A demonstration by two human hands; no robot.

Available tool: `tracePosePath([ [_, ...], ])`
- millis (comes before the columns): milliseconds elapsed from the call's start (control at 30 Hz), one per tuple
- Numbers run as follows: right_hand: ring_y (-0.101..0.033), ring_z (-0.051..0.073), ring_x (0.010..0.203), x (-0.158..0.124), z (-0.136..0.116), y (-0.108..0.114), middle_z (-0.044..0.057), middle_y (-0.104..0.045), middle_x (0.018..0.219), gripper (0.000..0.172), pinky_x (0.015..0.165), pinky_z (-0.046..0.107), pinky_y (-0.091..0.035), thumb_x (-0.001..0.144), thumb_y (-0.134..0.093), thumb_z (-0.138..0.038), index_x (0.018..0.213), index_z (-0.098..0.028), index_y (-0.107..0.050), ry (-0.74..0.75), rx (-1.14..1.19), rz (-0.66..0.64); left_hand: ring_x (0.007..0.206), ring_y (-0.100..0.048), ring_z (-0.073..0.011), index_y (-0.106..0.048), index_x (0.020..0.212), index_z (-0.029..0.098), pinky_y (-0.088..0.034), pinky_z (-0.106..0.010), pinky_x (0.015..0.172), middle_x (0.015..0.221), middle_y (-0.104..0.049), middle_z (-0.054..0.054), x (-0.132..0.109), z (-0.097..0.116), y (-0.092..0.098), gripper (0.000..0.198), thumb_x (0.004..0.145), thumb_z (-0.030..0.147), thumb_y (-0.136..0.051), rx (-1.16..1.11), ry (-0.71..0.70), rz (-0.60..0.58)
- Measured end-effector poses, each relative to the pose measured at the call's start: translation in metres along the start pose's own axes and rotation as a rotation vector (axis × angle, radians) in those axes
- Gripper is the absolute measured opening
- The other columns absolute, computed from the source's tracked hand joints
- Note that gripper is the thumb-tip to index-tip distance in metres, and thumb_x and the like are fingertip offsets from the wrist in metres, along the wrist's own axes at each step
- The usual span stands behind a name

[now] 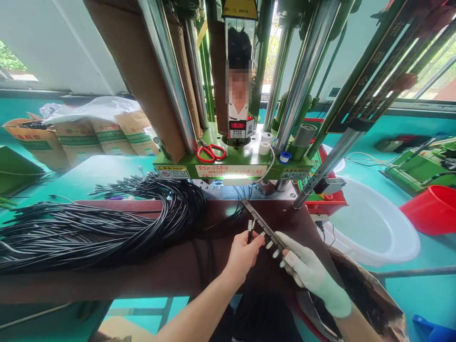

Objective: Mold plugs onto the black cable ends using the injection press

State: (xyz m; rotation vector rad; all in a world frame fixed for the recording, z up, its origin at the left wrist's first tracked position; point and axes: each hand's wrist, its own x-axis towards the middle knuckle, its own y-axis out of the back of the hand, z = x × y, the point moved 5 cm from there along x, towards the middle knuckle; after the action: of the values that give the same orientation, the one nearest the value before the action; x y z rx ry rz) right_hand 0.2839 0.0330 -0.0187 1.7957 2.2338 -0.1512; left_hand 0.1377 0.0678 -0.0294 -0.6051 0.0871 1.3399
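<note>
In the head view my bare left hand [239, 256] pinches a black cable end with a silver connector [251, 227] pointing up. It is close beside a long dark metal bar [262, 223], held slanted above the brown table. My right hand [309, 267], in a white glove with the fingertips bare, is closed round the lower end of that bar. Several silver connectors [275, 254] stick out along the bar's near side. Black cables hang below my hands, partly hidden. A large bundle of black cables [124, 228] lies on the table to the left.
A green press [228, 166] with chrome columns stands ahead, its lit working gap low down. Red-handled snips [211, 152] and a blue tape roll [285, 157] rest on it. A white tub [377, 223] and red bucket [432, 209] are at right. Paper sacks [76, 140] stand back left.
</note>
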Motion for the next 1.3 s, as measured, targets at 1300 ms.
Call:
tracePosePath([
  [1300, -0.029, 0.004, 0.036, 0.001, 0.007, 0.002, -0.005, -0.045, 0.052, 0.064, 0.029, 0.015, -0.021, 0.078, -0.051, -0.051, 0.131, -0.017, -0.042, -0.084, -0.002, 0.029, 0.035, -0.027, -0.0032, -0.044, 0.06, 0.017, -0.02, -0.018, 0.034, 0.044, -0.033, 0.008, 0.004, 0.016, 0.019, 0.04, 0.079, 0.052, -0.045, 0.31, -0.173, -0.052],
])
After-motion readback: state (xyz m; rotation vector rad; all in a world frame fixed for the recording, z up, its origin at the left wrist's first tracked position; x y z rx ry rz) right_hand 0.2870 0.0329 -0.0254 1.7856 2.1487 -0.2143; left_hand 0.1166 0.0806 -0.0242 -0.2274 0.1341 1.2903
